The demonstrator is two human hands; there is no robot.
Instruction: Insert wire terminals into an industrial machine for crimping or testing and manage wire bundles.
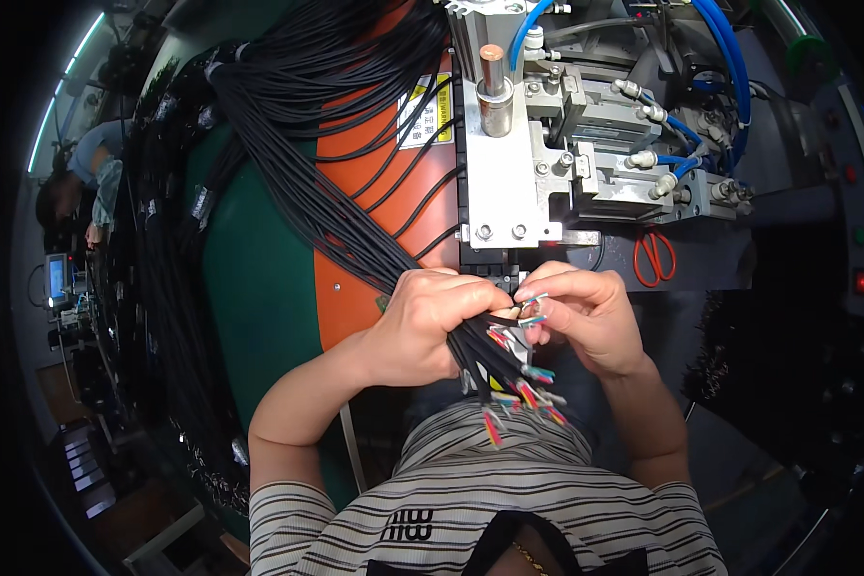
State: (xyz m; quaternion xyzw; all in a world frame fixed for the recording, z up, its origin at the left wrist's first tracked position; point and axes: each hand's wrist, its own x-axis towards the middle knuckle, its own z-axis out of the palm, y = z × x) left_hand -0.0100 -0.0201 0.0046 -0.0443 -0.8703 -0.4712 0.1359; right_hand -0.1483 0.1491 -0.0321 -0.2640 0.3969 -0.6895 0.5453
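My left hand [422,322] is wrapped round a thick bundle of black cables [355,235] near their stripped ends. Below that grip, the loose ends fan out toward me and show thin coloured wires [528,392] in red, yellow, white and blue-green. With thumb and fingers pinched, my right hand [590,322] holds the thin wires [533,312] at the tip of one cable, beside my left thumb. Both hands are just in front of a metal plate [504,192] on a machine.
Pneumatic cylinders [610,130] with blue air hoses [739,58] stand at the back right. Red-handled scissors [654,257] lie right of the machine. More black cables cover the orange panel [384,192] and green table surface [259,278]. Another person [91,168] is at far left.
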